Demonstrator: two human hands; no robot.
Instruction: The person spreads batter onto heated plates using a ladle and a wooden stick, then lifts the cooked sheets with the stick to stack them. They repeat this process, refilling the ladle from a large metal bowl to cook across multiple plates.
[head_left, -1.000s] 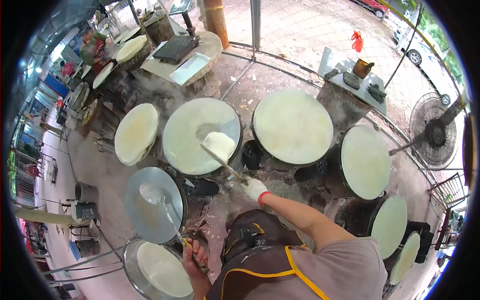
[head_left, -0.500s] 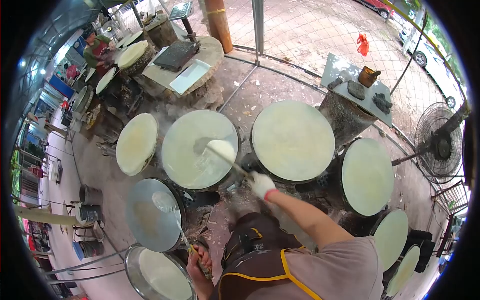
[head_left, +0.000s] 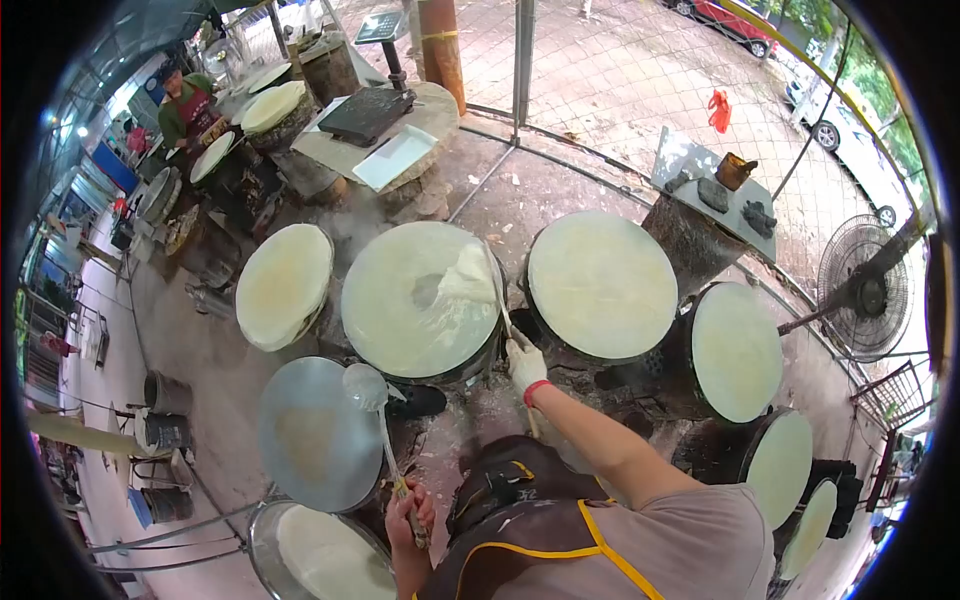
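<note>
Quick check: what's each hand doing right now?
Left hand: closed on the ladle handle.
Right hand, gloved: closed on the spreader handle.

Even daylight, soft shadows, sharp centre, strong fisheye warp, black corners.

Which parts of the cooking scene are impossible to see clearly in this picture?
All in the head view:
- Long-handled metal ladle: what its bowl holds is too small to tell.
- Batter basin, round and steel: cut off by the bottom edge.
- Left hand: its palm side is hidden against the ladle handle.
- White-gloved right hand: the flat pale spreader is blurred, its edge unclear.
</note>
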